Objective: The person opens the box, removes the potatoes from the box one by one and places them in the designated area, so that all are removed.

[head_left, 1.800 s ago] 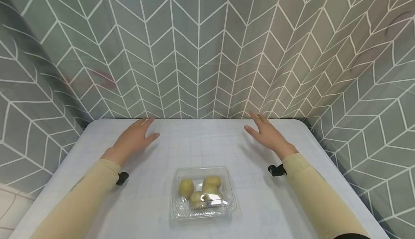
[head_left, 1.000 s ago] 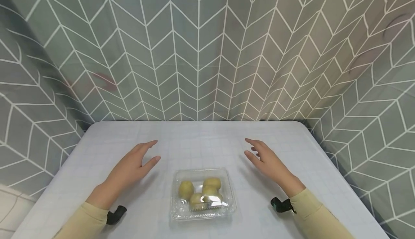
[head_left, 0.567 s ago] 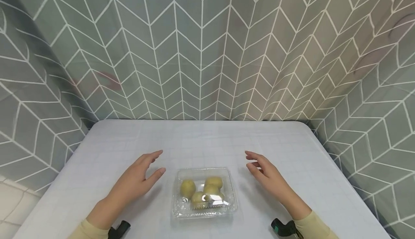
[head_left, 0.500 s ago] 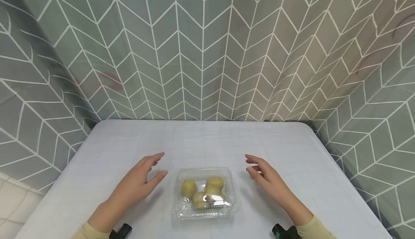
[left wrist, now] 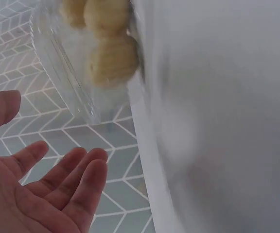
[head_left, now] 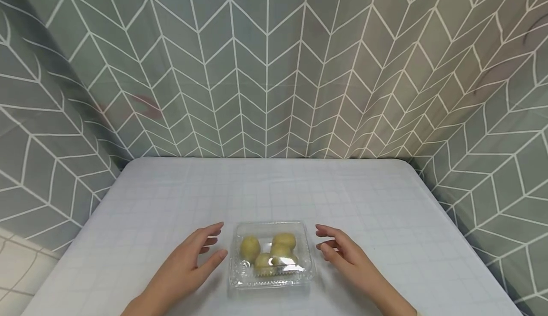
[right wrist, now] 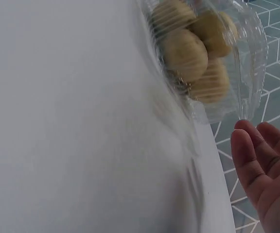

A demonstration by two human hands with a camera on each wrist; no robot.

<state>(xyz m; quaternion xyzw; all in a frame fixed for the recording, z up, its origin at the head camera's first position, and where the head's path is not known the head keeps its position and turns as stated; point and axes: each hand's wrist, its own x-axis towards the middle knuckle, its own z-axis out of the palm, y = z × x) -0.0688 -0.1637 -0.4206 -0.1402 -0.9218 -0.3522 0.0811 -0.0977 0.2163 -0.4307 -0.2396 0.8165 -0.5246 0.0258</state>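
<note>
A clear plastic clamshell box point(head_left: 271, 281) sits on the table in the lower middle of the head view, its lid down. Inside lie several yellowish round fruits or potatoes point(head_left: 250, 248); their exact kind is unclear. My left hand point(head_left: 184, 268) is just left of the box, fingers relaxed and spread from the thumb, apart from it. On the other side, my right hand point(head_left: 348, 261) stands near the box's right edge with fingers loosely bent and nothing held. Both wrist views show the box point(left wrist: 77, 87) beyond the fingertips, with the round items point(right wrist: 186, 56) behind its ridged wall.
A white cloth with a faint grid covers the table point(head_left: 265, 187). Behind and on both sides hangs a grey-green curtain point(head_left: 265, 68) with white chevron lines. Pale floor tiles point(head_left: 17, 273) show at the lower left.
Both hands have drawn back from the table's far edge toward the person and inward, coming close to the box's two sides. The box has stayed in place.
</note>
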